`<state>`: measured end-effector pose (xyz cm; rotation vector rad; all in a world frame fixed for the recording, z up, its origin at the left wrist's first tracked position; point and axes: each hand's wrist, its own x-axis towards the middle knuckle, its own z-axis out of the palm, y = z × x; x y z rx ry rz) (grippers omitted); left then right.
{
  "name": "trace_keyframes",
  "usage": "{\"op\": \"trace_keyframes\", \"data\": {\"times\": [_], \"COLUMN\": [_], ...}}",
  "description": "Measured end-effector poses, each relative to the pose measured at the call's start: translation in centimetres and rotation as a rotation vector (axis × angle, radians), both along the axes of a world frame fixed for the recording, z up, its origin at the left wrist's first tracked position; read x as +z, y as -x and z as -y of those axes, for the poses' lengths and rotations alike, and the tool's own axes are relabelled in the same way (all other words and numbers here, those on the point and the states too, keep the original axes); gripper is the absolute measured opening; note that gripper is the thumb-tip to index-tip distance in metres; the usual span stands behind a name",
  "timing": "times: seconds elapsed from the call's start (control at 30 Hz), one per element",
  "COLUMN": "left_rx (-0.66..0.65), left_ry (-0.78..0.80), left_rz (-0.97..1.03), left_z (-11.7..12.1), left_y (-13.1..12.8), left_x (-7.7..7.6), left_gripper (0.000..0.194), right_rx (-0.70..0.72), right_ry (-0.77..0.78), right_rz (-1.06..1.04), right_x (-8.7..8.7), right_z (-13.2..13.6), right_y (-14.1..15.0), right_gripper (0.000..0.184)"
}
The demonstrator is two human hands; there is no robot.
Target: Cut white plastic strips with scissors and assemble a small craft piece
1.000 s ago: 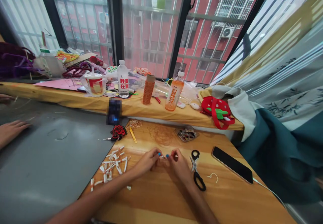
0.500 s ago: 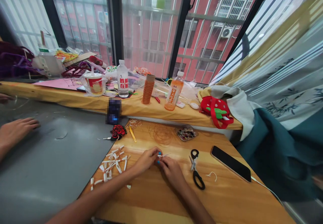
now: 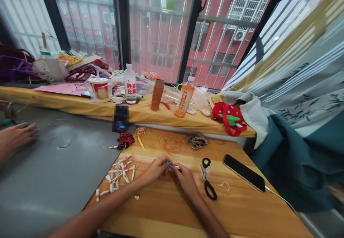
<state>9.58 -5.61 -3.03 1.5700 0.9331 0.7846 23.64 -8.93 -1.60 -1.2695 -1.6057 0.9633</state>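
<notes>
My left hand (image 3: 156, 170) and my right hand (image 3: 185, 179) meet over the wooden table (image 3: 242, 209), fingertips pinched together on a small white piece (image 3: 176, 166) between them. Both hands are closed around it. A heap of similar small white pieces (image 3: 119, 175) lies just left of my left hand. Black-handled scissors (image 3: 207, 182) lie just right of my right hand.
A black phone (image 3: 244, 173) with a cable lies at the right. A tangle of orange thread (image 3: 172, 143), a small tray of beads (image 3: 198, 142), a yellow stick (image 3: 141, 143) and a red fabric flower (image 3: 125, 139) sit farther back. Bottles (image 3: 130, 84) and a thread spool (image 3: 157, 95) stand on the yellow sill. Another person's hand (image 3: 16, 136) rests on the grey table at left.
My right hand has drawn in leftward against my left hand, closing the gap between them. The other person's hand at the left shifted slightly.
</notes>
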Motion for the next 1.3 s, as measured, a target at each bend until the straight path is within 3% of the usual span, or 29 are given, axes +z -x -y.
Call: {"op": "trace_keyframes", "data": {"times": [0.3, 0.43, 0.63, 0.77, 0.93, 1.07, 1.3], "left_rx": [0.074, 0.092, -0.102, -0.108, -0.112, -0.109, -0.136], "left_ry": [-0.098, -0.266, -0.746, -0.902, -1.045, -1.006, -0.829], "left_rz": [-0.05, -0.234, -0.648, -0.69, -0.757, -0.691, -0.505], "left_z": [0.0, 0.1, 1.0, 1.4, 1.6, 1.8, 1.6], "left_y": [0.0, 0.3, 1.0, 1.3, 1.4, 1.3, 1.0], "left_x": [-0.1, 0.0, 1.1, 1.7, 2.3, 2.5, 2.1], "left_gripper": [0.016, 0.02, 0.025, 0.021, 0.023, 0.025, 0.028], "right_rx": [0.043, 0.061, 0.202, 0.193, 0.106, 0.054, 0.04], "right_ry": [0.006, 0.02, 0.09, 0.079, 0.225, 0.361, 0.358], "right_rz": [0.105, 0.123, -0.132, -0.299, -0.789, -1.054, -1.063], "right_x": [0.0, 0.0, 1.3, 1.3, 0.7, 0.7, 1.2], "right_z": [0.3, 0.6, 1.3, 1.0, 0.8, 0.8, 0.7], "right_y": [-0.2, 0.0, 0.5, 0.2, 0.3, 0.9, 1.0], "right_gripper": [0.029, 0.034, 0.034, 0.038, 0.031, 0.018, 0.017]}}
